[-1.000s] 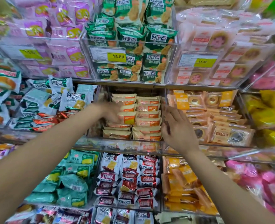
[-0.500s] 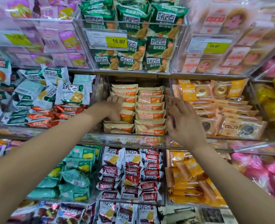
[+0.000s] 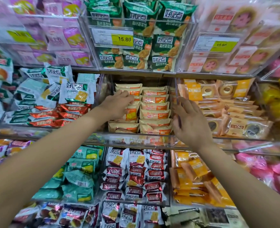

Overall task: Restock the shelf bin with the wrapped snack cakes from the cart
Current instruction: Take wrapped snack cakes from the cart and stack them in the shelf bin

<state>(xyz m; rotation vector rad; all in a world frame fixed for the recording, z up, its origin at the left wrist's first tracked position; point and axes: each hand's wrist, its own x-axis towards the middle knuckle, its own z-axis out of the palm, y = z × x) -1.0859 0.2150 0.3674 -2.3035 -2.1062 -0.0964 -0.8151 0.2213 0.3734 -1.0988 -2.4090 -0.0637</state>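
At the middle shelf, seen from a head-worn camera looking down along two bare forearms, a clear shelf bin (image 3: 154,140) holds two columns of cream-and-orange wrapped snack cakes (image 3: 154,113). Each packet lies flat with its long axis running from nine o'clock to three o'clock, overlapped front to back like roof tiles.

Starting at the left of the bin, the left hand (image 3: 117,106) lies on the left column. Its fingers are bent over a packet near the back of that column, at about twelve o'clock from the wrist, and seem to press or nudge it. Whether they actually pinch it cannot be told from this view. This hand is the nearer one to the work, being already on the cakes.

Moving right, the right column looks fuller and tidier than the left.

Further right, the right hand (image 3: 191,123) has its fingers spread and nearly straight, holding nothing. It sits at the bin's right edge, beside the clear divider (image 3: 177,97), with the right column at about ten o'clock from its palm. It appears ready to steady that side.

The likely next move is squaring the left column, pushing packets toward twelve o'clock. No cart is visible.
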